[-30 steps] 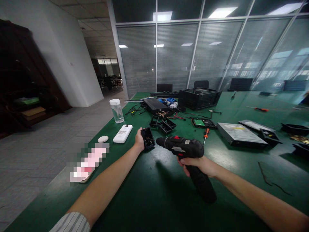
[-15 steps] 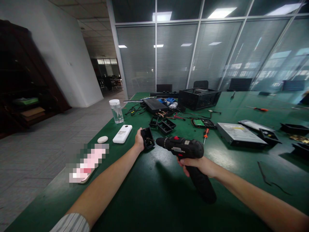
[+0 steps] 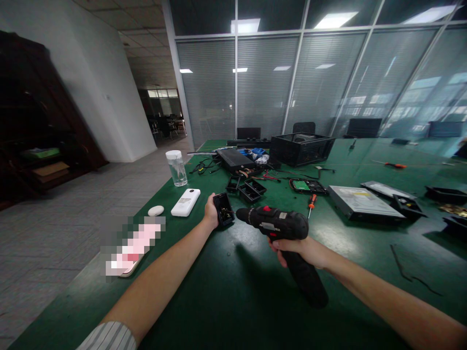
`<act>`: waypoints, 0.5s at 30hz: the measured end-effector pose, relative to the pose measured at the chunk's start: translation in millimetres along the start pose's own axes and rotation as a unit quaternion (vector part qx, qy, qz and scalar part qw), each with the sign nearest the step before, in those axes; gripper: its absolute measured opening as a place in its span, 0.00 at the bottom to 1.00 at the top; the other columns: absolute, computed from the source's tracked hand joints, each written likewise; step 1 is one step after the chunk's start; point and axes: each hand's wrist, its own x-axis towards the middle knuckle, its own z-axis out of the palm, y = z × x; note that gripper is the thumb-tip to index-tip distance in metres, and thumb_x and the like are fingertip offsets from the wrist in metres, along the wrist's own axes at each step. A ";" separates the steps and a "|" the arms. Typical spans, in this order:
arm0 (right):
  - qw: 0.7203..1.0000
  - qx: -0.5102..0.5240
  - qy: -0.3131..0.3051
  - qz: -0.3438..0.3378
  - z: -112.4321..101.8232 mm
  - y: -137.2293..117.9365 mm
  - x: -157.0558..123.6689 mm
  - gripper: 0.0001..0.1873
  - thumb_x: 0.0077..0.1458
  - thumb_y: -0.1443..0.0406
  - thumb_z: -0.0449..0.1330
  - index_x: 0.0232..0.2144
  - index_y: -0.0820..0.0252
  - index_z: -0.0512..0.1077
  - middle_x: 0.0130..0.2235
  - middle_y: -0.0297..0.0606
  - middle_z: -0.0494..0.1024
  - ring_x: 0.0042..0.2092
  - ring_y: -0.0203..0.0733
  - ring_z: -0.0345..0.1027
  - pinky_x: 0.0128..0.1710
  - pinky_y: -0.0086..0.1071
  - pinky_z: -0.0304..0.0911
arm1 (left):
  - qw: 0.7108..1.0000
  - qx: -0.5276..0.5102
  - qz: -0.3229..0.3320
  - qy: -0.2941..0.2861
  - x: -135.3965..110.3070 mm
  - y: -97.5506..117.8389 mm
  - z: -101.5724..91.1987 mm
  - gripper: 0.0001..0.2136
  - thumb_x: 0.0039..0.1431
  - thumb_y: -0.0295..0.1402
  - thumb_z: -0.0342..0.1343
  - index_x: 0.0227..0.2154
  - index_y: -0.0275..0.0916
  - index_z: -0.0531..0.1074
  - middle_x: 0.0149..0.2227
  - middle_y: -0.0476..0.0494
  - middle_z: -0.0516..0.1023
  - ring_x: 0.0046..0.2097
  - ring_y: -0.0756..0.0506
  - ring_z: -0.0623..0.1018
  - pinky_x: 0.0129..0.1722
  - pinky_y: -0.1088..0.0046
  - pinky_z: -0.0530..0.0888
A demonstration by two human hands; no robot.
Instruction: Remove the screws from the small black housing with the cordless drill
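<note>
My right hand (image 3: 297, 249) grips a black cordless drill (image 3: 280, 223) by its handle, with the chuck pointing left. My left hand (image 3: 210, 212) is closed on the left side of a small black plastic box (image 3: 224, 210), tilted so its open top faces me. Small metallic pieces, perhaps screws, show inside it. The drill's front end is close to the right edge of the box. Whether the tip touches the box, I cannot tell. Just behind lie several more small black boxes (image 3: 250, 192) on the green table (image 3: 226, 282).
At the back stand an open black computer case (image 3: 302, 148) and cables. To the right lie an orange screwdriver (image 3: 311, 204), a circuit board (image 3: 302, 185) and an optical drive (image 3: 365, 203). On the left are a clear bottle (image 3: 176, 168), a white power bank (image 3: 186, 202) and a blurred-out phone (image 3: 133, 265).
</note>
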 end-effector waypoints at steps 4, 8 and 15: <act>1.000 0.000 0.003 0.010 -0.9 1.8 0.6 0.11 0.50 0.60 0.60 0.33 0.62 0.67 0.26 0.33 0.72 0.22 0.35 0.67 0.24 0.30 0.59 | 1.000 0.019 0.000 -0.012 -0.5 0.0 -0.8 0.17 0.53 0.48 0.48 0.27 0.38 0.70 0.21 0.46 0.71 0.24 0.44 0.74 0.27 0.65 0.73; 1.000 -0.002 -0.004 0.011 -1.4 2.6 0.2 0.10 0.51 0.61 0.59 0.33 0.62 0.67 0.25 0.33 0.72 0.22 0.35 0.67 0.24 0.30 0.58 | 1.000 0.021 0.003 -0.013 0.0 -0.3 -1.5 0.17 0.53 0.47 0.48 0.26 0.37 0.70 0.21 0.46 0.71 0.24 0.44 0.74 0.28 0.65 0.73; 1.000 0.006 0.003 0.017 -1.8 2.9 -0.3 0.10 0.49 0.60 0.60 0.32 0.62 0.67 0.25 0.31 0.72 0.22 0.35 0.66 0.25 0.31 0.59 | 0.999 0.038 0.008 -0.028 0.2 -0.4 -2.6 0.17 0.52 0.48 0.48 0.26 0.37 0.69 0.21 0.45 0.71 0.25 0.42 0.75 0.27 0.63 0.73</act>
